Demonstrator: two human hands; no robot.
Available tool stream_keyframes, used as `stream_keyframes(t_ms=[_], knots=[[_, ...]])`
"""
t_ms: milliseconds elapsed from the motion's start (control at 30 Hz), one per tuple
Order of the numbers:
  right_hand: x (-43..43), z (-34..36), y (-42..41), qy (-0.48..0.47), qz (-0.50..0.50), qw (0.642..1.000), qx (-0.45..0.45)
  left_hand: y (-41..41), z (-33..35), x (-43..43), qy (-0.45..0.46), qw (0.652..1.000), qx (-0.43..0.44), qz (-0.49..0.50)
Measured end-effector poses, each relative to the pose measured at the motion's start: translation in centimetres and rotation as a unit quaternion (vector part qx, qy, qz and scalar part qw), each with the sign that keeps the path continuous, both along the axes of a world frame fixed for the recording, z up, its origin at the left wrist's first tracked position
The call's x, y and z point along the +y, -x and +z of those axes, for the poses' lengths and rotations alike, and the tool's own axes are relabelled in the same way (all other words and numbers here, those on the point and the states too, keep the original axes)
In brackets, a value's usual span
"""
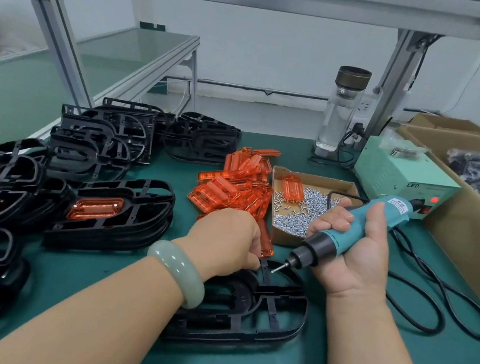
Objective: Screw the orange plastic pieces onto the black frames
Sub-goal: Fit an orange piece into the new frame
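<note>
— What am I holding?
— My left hand pinches a clear orange piece, on edge at the far rim of the black frame under my wrists. My right hand grasps the teal screwdriver, its bit just beside that piece.
— Anything crowding?
— Screw box just beyond the screwdriver, orange pile past my left knuckles, cable looping right of my right wrist.

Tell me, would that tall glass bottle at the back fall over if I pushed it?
Probably yes: the bottle stands upright, tall and narrow, so a push near its dark lid could tip it. It looks like clear glass, so likely slippery and breakable. Lying down, it might roll.
</note>
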State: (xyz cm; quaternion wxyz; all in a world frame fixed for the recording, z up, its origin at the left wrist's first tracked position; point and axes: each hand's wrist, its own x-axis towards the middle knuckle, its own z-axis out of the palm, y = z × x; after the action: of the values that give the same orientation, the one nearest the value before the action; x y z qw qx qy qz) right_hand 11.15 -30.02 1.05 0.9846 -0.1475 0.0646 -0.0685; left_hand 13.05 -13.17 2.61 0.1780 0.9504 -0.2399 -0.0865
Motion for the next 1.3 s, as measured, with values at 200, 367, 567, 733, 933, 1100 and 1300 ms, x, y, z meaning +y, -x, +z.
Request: stream_keyframes(t_ms=[200,367,567,733,933,1100,1300], knots=[[-0.2,-0.1,0.0,0.000,0.000,1.000,-0.006,-0.3,0.2,0.7,0.019,0.999,0.016,-0.023],[-0.2,-0.2,-0.1,-0.007,0.003,1.000,-0.009,-0.7,0.5,1.5,0.063,0.996,0.062,-0.002],[-0.3,-0.2,-0.1,-0.010,-0.004,1.000,-0.009,-2.2,0.2,1.6,0.068,0.992,-0.053,0.092],[-0.2,0.0,0.0,-0.007,-0.003,1.000,-0.006,-2.3,-0.3,-0.9,0.008,0.996,-0.056,0.066],[-0.1,0.0,-0.1,-0.001,-0.005,1.000,0.001,-2.3,0.3,-2.5,-0.078,0.993,-0.071,0.059],[-0.1,-0.1,-0.2,-0.001,-0.001,1.000,0.000,-2.0,0.2,-2.6,-0.076,0.994,-0.062,0.054],[-0.1,-0.1,-0.2,-0.001,-0.003,1.000,-0.003,-1.5,0.5,-0.5,0.052,0.989,-0.102,0.097]])
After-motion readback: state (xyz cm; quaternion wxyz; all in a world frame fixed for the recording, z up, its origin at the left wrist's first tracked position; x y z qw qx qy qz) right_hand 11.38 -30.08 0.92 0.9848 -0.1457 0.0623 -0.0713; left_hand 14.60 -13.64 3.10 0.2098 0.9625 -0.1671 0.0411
